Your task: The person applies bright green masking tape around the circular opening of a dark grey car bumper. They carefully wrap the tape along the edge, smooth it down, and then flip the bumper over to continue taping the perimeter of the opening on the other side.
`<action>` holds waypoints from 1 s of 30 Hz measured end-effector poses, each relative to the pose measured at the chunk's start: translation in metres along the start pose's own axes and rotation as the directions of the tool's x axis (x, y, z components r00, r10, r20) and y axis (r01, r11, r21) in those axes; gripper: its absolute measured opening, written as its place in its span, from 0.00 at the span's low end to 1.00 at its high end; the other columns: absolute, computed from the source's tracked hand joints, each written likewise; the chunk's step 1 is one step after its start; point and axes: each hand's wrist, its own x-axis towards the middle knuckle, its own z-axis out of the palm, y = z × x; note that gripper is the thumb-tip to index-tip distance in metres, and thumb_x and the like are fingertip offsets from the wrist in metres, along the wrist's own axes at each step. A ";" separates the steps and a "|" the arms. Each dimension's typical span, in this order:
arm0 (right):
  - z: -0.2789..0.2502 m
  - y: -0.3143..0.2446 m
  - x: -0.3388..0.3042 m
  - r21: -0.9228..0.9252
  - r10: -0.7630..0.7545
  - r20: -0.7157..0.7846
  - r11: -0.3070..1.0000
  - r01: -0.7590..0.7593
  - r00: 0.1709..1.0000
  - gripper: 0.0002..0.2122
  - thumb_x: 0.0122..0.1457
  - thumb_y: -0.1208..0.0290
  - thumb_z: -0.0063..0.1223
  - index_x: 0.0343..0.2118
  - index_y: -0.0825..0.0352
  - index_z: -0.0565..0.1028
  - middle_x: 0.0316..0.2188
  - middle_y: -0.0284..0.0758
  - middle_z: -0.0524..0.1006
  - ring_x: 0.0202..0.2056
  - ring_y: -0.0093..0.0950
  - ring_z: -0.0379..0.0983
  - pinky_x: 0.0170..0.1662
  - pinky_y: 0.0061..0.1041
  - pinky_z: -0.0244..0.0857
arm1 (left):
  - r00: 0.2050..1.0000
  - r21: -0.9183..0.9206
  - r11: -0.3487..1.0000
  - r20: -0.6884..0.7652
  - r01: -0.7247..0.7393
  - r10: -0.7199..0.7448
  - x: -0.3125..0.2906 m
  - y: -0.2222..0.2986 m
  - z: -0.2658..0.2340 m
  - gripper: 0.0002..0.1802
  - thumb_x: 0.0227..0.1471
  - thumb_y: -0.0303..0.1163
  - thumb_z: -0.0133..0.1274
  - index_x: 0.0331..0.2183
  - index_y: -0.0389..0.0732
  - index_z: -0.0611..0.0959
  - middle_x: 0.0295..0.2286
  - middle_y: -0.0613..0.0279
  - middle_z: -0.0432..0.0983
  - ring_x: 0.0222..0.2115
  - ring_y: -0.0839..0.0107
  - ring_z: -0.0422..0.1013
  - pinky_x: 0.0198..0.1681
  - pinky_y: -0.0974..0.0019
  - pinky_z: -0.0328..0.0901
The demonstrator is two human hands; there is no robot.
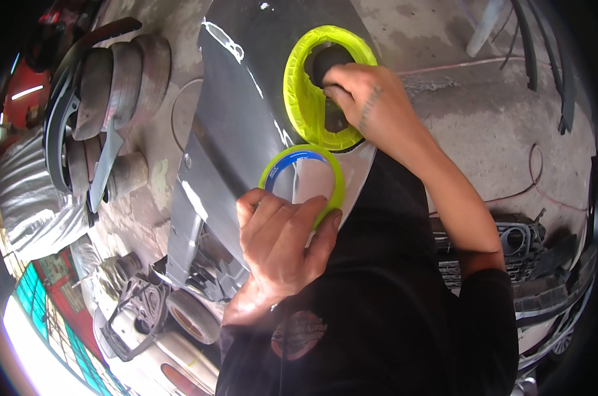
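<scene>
A grey car body panel (236,115) with white patches lies before me. Around its round opening runs a ring of yellow-green tape (297,92), wrinkled along the inner edge. My right hand (368,105) reaches over that ring from the right, thumb and fingers bent together inside the opening. Whatever they pinch is hidden by the hand. Just nearer to me, my left hand (279,237) grips the lower edge of a roll of yellow-green masking tape (339,177) with a blue inner band. The roll is held over the panel, close to the taped ring.
Stacked tyres (124,86) and curved dark trim stand at the left. Silver sheeting (38,195) hangs beyond them. Car parts and a loose wheel (193,315) lie at lower left. A grille (523,244) and bumper parts are at right, near a thin hose (536,162) on the floor.
</scene>
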 end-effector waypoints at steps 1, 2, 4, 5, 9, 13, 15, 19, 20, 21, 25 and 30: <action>-0.003 0.000 -0.006 0.035 -0.070 0.025 0.997 0.069 0.997 0.04 0.61 0.74 0.62 0.35 0.68 0.82 0.32 0.41 0.82 0.35 0.45 0.81 0.40 0.42 0.75 | 1.000 0.001 1.000 -0.002 -0.009 0.009 0.000 -0.001 0.000 0.19 0.38 0.23 0.75 0.37 0.37 0.88 0.23 0.63 0.81 0.22 0.63 0.72 0.39 0.57 0.64; -0.005 -0.001 -0.011 0.070 -0.138 0.048 0.989 0.134 0.989 0.05 0.62 0.73 0.62 0.37 0.68 0.84 0.33 0.40 0.83 0.36 0.45 0.81 0.41 0.42 0.74 | 1.000 0.000 1.000 -0.003 -0.019 0.019 0.001 -0.001 0.000 0.19 0.39 0.23 0.75 0.37 0.37 0.88 0.23 0.63 0.81 0.22 0.64 0.72 0.39 0.57 0.64; -0.004 -0.005 -0.016 0.036 -0.138 0.096 0.990 0.135 0.986 0.05 0.62 0.74 0.61 0.38 0.68 0.84 0.35 0.38 0.82 0.36 0.43 0.81 0.41 0.41 0.74 | 1.000 0.051 0.999 0.006 -0.006 0.006 -0.002 0.000 0.000 0.19 0.39 0.24 0.75 0.37 0.38 0.88 0.22 0.64 0.79 0.22 0.64 0.72 0.39 0.57 0.64; -0.005 -0.006 -0.016 0.018 -0.138 0.116 0.990 0.137 0.984 0.05 0.62 0.75 0.60 0.38 0.68 0.85 0.35 0.38 0.82 0.37 0.42 0.81 0.41 0.41 0.74 | 1.000 0.076 0.997 0.010 -0.004 0.003 -0.002 0.001 0.000 0.19 0.39 0.25 0.75 0.37 0.38 0.87 0.22 0.65 0.79 0.22 0.65 0.71 0.39 0.57 0.64; -0.009 -0.006 -0.015 0.163 -0.113 0.134 0.982 0.091 0.984 0.06 0.62 0.72 0.61 0.36 0.69 0.85 0.35 0.38 0.81 0.36 0.42 0.80 0.41 0.40 0.74 | 0.999 0.170 0.985 0.014 0.034 -0.037 -0.004 0.002 -0.004 0.16 0.42 0.28 0.75 0.35 0.39 0.87 0.20 0.68 0.73 0.21 0.66 0.68 0.39 0.57 0.62; -0.021 -0.015 -0.015 0.346 -0.021 0.179 0.937 -0.043 0.984 0.09 0.62 0.66 0.62 0.35 0.68 0.86 0.35 0.40 0.82 0.38 0.43 0.80 0.45 0.41 0.73 | 0.999 0.213 0.976 0.018 0.040 -0.044 -0.006 0.003 -0.002 0.14 0.44 0.30 0.74 0.33 0.40 0.86 0.18 0.68 0.69 0.20 0.65 0.66 0.38 0.57 0.61; -0.022 -0.021 -0.018 0.389 0.003 0.190 0.918 -0.078 0.982 0.10 0.62 0.66 0.63 0.35 0.68 0.86 0.36 0.40 0.83 0.38 0.43 0.81 0.45 0.40 0.73 | 0.999 0.230 0.973 0.029 0.037 -0.044 -0.007 0.002 -0.001 0.13 0.44 0.31 0.74 0.32 0.40 0.86 0.18 0.68 0.68 0.20 0.65 0.65 0.37 0.56 0.61; -0.016 -0.026 -0.021 0.413 0.036 0.180 0.904 -0.109 0.983 0.09 0.60 0.67 0.65 0.36 0.68 0.85 0.35 0.40 0.83 0.38 0.43 0.81 0.44 0.40 0.73 | 0.997 0.252 0.967 0.056 0.031 -0.046 -0.010 0.000 0.002 0.12 0.45 0.30 0.72 0.31 0.41 0.86 0.17 0.67 0.67 0.19 0.64 0.64 0.37 0.56 0.61; -0.015 -0.027 -0.022 0.416 0.044 0.173 0.902 -0.114 0.984 0.09 0.60 0.67 0.65 0.36 0.68 0.85 0.35 0.40 0.83 0.38 0.44 0.81 0.44 0.41 0.73 | 0.997 0.258 0.966 0.058 0.028 -0.045 -0.011 -0.001 0.004 0.11 0.45 0.30 0.72 0.31 0.41 0.86 0.17 0.67 0.67 0.19 0.64 0.64 0.37 0.56 0.61; -0.014 -0.029 -0.022 0.403 0.048 0.160 0.909 -0.110 0.986 0.08 0.59 0.68 0.65 0.35 0.68 0.85 0.35 0.41 0.83 0.37 0.44 0.81 0.43 0.41 0.74 | 0.997 0.258 0.966 0.058 0.030 -0.047 -0.012 -0.003 0.005 0.11 0.45 0.30 0.72 0.31 0.41 0.85 0.17 0.66 0.67 0.20 0.64 0.65 0.37 0.56 0.61; -0.012 -0.042 -0.021 0.306 0.057 0.111 0.948 -0.089 0.992 0.06 0.58 0.72 0.63 0.33 0.68 0.82 0.33 0.41 0.82 0.36 0.47 0.80 0.41 0.42 0.74 | 0.994 0.254 0.964 0.064 0.075 -0.094 -0.013 -0.005 0.009 0.08 0.45 0.27 0.70 0.27 0.40 0.85 0.17 0.66 0.69 0.20 0.64 0.65 0.37 0.56 0.60; -0.005 -0.049 -0.018 0.196 0.036 0.066 0.979 -0.048 0.997 0.04 0.57 0.75 0.61 0.31 0.70 0.79 0.32 0.43 0.81 0.35 0.48 0.79 0.41 0.44 0.73 | 0.998 0.299 0.952 0.001 0.066 -0.069 -0.017 -0.011 0.020 0.08 0.43 0.25 0.70 0.24 0.41 0.83 0.15 0.67 0.67 0.18 0.64 0.63 0.35 0.57 0.59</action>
